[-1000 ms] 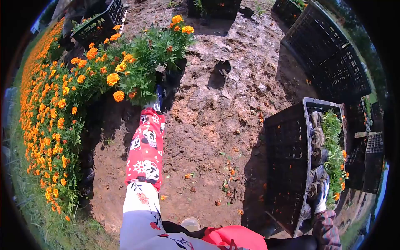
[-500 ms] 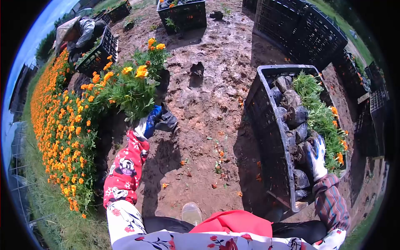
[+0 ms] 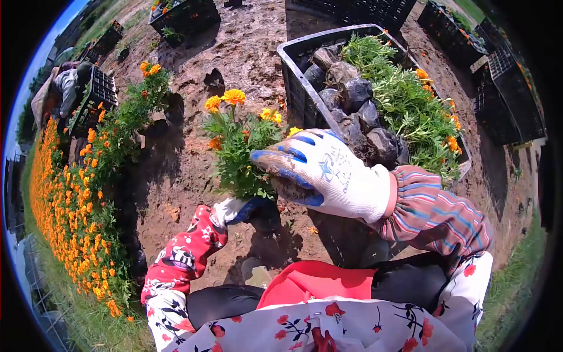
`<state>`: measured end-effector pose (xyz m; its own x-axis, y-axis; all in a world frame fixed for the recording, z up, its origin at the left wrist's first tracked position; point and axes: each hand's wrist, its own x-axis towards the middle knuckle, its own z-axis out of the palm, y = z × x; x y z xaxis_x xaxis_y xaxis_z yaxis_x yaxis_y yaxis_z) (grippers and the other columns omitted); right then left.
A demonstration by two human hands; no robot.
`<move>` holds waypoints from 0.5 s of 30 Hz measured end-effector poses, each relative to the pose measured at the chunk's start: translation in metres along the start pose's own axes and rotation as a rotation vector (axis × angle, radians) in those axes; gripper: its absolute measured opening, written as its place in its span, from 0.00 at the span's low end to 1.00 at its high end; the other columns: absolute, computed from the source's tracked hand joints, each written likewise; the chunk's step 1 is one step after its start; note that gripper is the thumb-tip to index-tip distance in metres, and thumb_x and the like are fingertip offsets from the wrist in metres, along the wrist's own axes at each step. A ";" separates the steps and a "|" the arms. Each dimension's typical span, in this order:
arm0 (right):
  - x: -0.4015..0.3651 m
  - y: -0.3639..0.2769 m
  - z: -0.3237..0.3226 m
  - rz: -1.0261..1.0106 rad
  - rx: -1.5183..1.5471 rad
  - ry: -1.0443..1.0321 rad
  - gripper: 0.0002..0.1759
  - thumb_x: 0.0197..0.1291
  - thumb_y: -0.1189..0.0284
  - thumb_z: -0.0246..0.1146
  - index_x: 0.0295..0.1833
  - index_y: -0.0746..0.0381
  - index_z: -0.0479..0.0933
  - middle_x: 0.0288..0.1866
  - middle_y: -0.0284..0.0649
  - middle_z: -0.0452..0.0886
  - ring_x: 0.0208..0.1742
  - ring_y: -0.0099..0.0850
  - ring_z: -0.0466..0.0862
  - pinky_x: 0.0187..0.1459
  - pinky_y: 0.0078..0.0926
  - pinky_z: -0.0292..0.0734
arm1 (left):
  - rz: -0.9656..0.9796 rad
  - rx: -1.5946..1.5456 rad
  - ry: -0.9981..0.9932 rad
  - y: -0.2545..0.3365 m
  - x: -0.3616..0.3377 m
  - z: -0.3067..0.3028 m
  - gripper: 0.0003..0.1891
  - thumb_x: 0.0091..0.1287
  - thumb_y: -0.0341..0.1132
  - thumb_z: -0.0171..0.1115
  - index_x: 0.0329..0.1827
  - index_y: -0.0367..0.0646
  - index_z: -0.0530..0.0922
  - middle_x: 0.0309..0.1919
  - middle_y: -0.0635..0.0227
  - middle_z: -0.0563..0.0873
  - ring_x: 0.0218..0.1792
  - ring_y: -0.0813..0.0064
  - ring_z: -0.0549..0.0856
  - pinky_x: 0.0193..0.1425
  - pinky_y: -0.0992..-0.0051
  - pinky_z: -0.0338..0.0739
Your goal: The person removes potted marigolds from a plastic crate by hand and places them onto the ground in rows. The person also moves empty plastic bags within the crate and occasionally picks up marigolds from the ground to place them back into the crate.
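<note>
My left hand [image 3: 239,210], in a white and blue glove, is closed around the dark bagged base of a marigold plant [image 3: 241,155] with green leaves and yellow-orange flowers. The plant stands upright in front of me. My right hand [image 3: 322,173], in a soiled white and blue glove, reaches across to the plant's right side. Its fingers are curled and pressed together by the leaves; whatever they hold, if anything, is hidden. Just beyond my right hand is a black crate [image 3: 302,79] of marigolds lying on their sides, their black root bags [image 3: 358,94] towards me.
A dense row of orange marigolds [image 3: 79,217] runs along the left. At the far left a person [image 3: 67,88] bends beside a crate [image 3: 99,88]. More black crates [image 3: 187,20] stand ahead and on the right [image 3: 495,105]. Bare soil [image 3: 176,182] lies between.
My right hand has left the crate and come over to the marigold plant. My left hand has brought the plant from the flower row towards me and rightwards. The view has shifted right.
</note>
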<state>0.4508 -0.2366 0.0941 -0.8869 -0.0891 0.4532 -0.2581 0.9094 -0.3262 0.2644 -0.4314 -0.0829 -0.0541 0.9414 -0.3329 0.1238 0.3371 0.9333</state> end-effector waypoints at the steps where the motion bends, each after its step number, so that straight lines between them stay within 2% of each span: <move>1: 0.001 0.005 0.002 0.094 -0.059 -0.072 0.26 0.49 0.65 0.67 0.56 0.57 0.73 0.45 0.41 0.76 0.47 0.40 0.76 0.50 0.37 0.70 | 0.012 0.050 -0.023 -0.004 0.001 0.002 0.14 0.68 0.35 0.52 0.52 0.39 0.76 0.47 0.61 0.82 0.48 0.67 0.79 0.54 0.69 0.73; 3: -0.001 0.019 0.009 0.224 -0.127 -0.210 0.26 0.48 0.62 0.69 0.53 0.60 0.73 0.48 0.42 0.75 0.49 0.43 0.75 0.50 0.38 0.69 | 0.038 0.142 -0.056 -0.010 0.002 0.004 0.14 0.68 0.35 0.51 0.52 0.39 0.76 0.47 0.60 0.82 0.48 0.66 0.79 0.54 0.69 0.73; 4: -0.001 0.022 0.012 0.197 -0.080 -0.156 0.27 0.47 0.57 0.69 0.49 0.61 0.75 0.51 0.47 0.73 0.55 0.46 0.72 0.55 0.44 0.66 | 0.049 0.187 -0.066 -0.012 0.001 0.004 0.14 0.68 0.35 0.51 0.52 0.39 0.76 0.47 0.60 0.81 0.48 0.65 0.79 0.54 0.68 0.73; 6: -0.002 0.019 0.018 0.108 -0.211 -0.183 0.29 0.44 0.52 0.69 0.45 0.62 0.76 0.53 0.52 0.70 0.61 0.50 0.67 0.60 0.51 0.59 | 0.072 0.275 -0.093 -0.016 -0.002 0.003 0.14 0.67 0.34 0.51 0.52 0.39 0.76 0.48 0.59 0.81 0.48 0.64 0.79 0.53 0.68 0.73; 7: -0.001 0.017 0.027 0.126 -0.155 -0.165 0.31 0.41 0.48 0.69 0.42 0.63 0.76 0.55 0.55 0.69 0.65 0.51 0.63 0.64 0.54 0.54 | 0.080 0.317 -0.101 -0.018 -0.004 0.002 0.14 0.67 0.34 0.50 0.52 0.39 0.76 0.48 0.58 0.81 0.48 0.63 0.79 0.53 0.67 0.73; 8: 0.001 0.014 0.032 0.125 -0.148 -0.166 0.31 0.41 0.48 0.69 0.42 0.63 0.76 0.55 0.55 0.69 0.65 0.51 0.63 0.64 0.54 0.54 | 0.090 0.359 -0.110 -0.019 -0.006 0.002 0.14 0.67 0.34 0.50 0.52 0.39 0.76 0.48 0.58 0.81 0.48 0.62 0.79 0.53 0.67 0.73; 11: 0.004 0.013 0.052 0.198 -0.199 -0.196 0.33 0.42 0.49 0.69 0.49 0.63 0.75 0.57 0.55 0.68 0.65 0.51 0.63 0.65 0.54 0.52 | 0.127 0.494 -0.120 -0.026 -0.011 -0.002 0.14 0.67 0.34 0.50 0.52 0.40 0.76 0.48 0.56 0.81 0.48 0.60 0.79 0.53 0.66 0.73; 12: 0.006 0.012 0.055 0.238 -0.159 -0.232 0.34 0.45 0.51 0.67 0.54 0.63 0.72 0.59 0.55 0.67 0.65 0.52 0.62 0.67 0.52 0.51 | 0.142 0.551 -0.121 -0.029 -0.012 -0.004 0.14 0.67 0.34 0.49 0.51 0.40 0.76 0.48 0.56 0.81 0.48 0.59 0.79 0.53 0.66 0.73; 15: 0.001 0.016 0.067 0.236 -0.008 -0.234 0.33 0.49 0.55 0.64 0.58 0.63 0.70 0.61 0.54 0.66 0.66 0.51 0.62 0.68 0.49 0.50 | 0.233 0.786 -0.111 -0.030 -0.016 -0.010 0.14 0.66 0.33 0.49 0.51 0.40 0.76 0.48 0.54 0.81 0.49 0.57 0.79 0.52 0.65 0.73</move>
<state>0.4197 -0.2490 0.0339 -0.9860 0.0345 0.1629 -0.0328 0.9189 -0.3930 0.2518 -0.4569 -0.1042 0.1519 0.9696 -0.1920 0.7785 0.0023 0.6276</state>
